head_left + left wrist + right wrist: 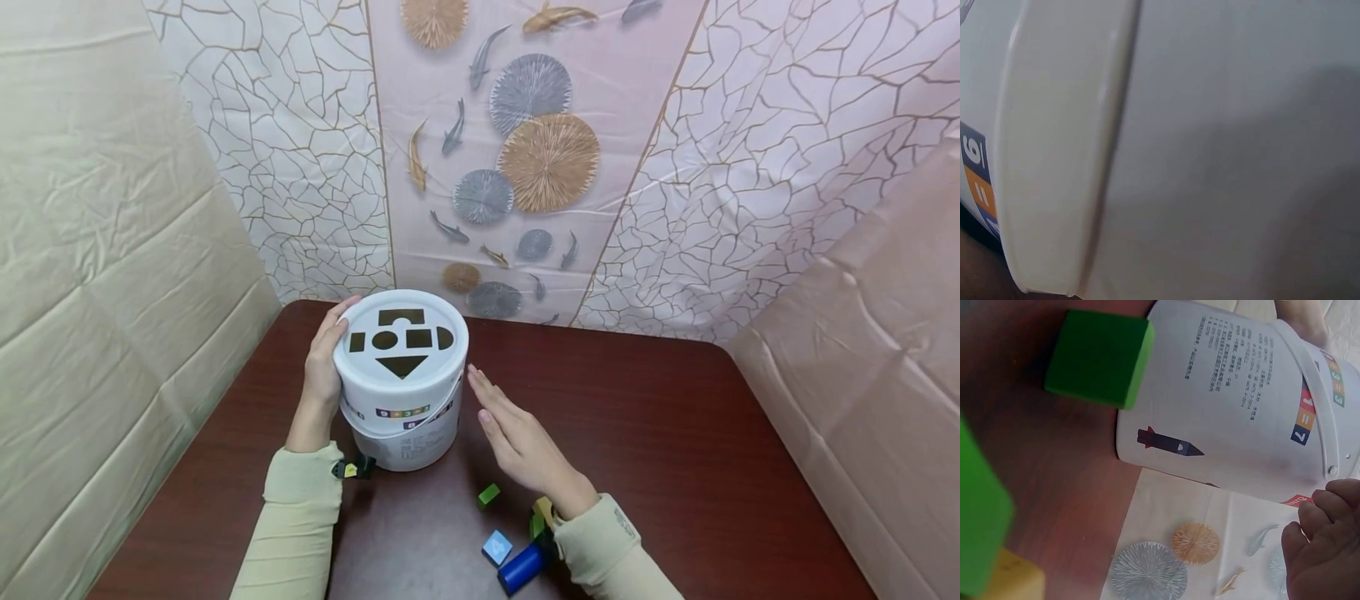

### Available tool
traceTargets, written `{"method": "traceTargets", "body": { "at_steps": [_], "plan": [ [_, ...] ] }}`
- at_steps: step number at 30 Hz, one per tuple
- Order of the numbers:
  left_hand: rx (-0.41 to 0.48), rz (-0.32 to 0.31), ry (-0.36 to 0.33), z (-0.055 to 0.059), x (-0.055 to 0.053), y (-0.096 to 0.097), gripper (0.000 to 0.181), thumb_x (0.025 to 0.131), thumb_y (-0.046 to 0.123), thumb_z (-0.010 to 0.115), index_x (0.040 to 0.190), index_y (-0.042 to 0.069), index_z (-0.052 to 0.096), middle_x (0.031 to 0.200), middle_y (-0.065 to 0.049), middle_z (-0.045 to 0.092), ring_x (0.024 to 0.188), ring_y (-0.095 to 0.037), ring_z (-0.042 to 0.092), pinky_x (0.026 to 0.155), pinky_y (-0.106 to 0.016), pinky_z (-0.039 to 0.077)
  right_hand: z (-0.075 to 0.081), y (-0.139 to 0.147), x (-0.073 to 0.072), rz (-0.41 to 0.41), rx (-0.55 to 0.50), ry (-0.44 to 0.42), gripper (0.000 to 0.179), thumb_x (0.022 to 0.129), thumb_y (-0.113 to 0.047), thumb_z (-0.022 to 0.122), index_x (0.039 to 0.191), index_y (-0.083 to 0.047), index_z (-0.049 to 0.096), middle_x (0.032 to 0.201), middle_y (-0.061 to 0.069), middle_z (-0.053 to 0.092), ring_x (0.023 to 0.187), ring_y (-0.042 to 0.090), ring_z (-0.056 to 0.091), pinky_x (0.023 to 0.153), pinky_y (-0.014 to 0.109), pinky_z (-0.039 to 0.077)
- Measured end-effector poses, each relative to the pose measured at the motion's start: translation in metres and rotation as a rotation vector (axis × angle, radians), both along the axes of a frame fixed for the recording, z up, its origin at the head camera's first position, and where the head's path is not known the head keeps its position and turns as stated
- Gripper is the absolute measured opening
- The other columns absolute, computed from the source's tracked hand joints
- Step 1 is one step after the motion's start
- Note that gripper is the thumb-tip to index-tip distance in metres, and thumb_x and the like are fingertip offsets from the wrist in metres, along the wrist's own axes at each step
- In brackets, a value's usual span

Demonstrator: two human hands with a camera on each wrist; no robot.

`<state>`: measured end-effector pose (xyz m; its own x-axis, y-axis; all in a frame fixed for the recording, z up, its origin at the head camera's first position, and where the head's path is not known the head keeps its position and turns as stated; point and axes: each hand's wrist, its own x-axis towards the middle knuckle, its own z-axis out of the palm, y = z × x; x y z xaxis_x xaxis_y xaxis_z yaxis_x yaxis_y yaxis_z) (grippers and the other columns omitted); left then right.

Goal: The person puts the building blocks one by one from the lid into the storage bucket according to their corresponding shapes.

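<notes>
A white bucket (405, 446) stands upright at the table's left side. Its lid (401, 323) has dark shaped openings, among them a triangle, a circle and an arch. My left hand (322, 377) rests along the bucket's left side, fingertips at the lid's rim; only bucket wall and pale band fill the left wrist view. To the right of the bucket, my right hand (521, 442) is held with straight fingers and nothing in it, fingertips by the bucket's upper wall. Whether they touch it I cannot tell. A small green block (488, 496) lies below this hand.
Near my right wrist lie a light blue cube (497, 547), a blue cylinder (521, 569), another green block (537, 525) and a yellow block (544, 507), partly hidden by the sleeve. Patterned cloth hangs behind the dark wooden table (660, 417), and plain cloth flanks it.
</notes>
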<state>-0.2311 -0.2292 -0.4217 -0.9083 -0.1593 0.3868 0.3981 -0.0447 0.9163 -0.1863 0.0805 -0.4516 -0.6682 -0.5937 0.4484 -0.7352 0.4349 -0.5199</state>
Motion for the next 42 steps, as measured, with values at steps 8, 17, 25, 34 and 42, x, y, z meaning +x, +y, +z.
{"method": "traceTargets", "body": {
  "at_steps": [8,17,25,34,42],
  "plan": [
    [0.0,0.0,-0.001,0.001,0.0,0.002,0.048,0.106,0.027,0.03,0.148,0.015,0.048,0.145,-0.007,0.05,0.132,-0.02,0.045,0.11,-0.035,0.031,-0.004,0.009,0.012,0.013,-0.003,-0.035,0.052,0.11,-0.023,0.037,0.161,-0.017,0.024,0.166,-0.005,0.02,0.15,0.018,0.024,0.118,0.041,0.023],
    [0.001,-0.005,-0.005,-0.001,-0.001,0.003,0.048,0.106,0.029,0.03,0.149,0.016,0.047,0.145,-0.007,0.05,0.132,-0.02,0.045,0.113,-0.045,0.028,-0.004,0.024,0.031,0.022,0.007,-0.1,0.05,0.111,-0.019,0.036,0.16,-0.016,0.026,0.165,-0.002,0.025,0.149,0.023,0.028,0.116,0.042,0.027],
    [0.01,-0.007,0.003,0.0,-0.001,0.003,0.048,0.106,0.028,0.03,0.148,0.015,0.048,0.145,-0.008,0.05,0.132,-0.021,0.045,0.11,-0.036,0.031,-0.013,0.05,0.049,-0.008,-0.001,-0.084,0.048,0.11,-0.011,0.037,0.157,-0.008,0.032,0.162,0.004,0.032,0.145,0.024,0.035,0.114,0.027,0.028],
    [0.007,-0.005,-0.005,0.001,0.0,0.002,0.048,0.106,0.028,0.03,0.148,0.015,0.048,0.145,-0.008,0.05,0.131,-0.02,0.045,0.109,-0.034,0.032,-0.03,0.077,0.065,-0.089,-0.041,-0.035,0.047,0.107,-0.003,0.04,0.154,-0.005,0.039,0.156,0.009,0.042,0.136,0.024,0.049,0.11,0.017,0.029],
    [0.016,0.002,0.0,0.0,0.0,0.001,0.048,0.106,0.027,0.03,0.148,0.015,0.049,0.145,-0.008,0.05,0.132,-0.02,0.045,0.112,-0.039,0.029,-0.037,0.092,0.059,-0.212,-0.085,-0.036,0.045,0.107,-0.007,0.045,0.151,-0.011,0.046,0.151,0.007,0.049,0.136,0.021,0.048,0.107,0.016,0.034]
  ]
}}
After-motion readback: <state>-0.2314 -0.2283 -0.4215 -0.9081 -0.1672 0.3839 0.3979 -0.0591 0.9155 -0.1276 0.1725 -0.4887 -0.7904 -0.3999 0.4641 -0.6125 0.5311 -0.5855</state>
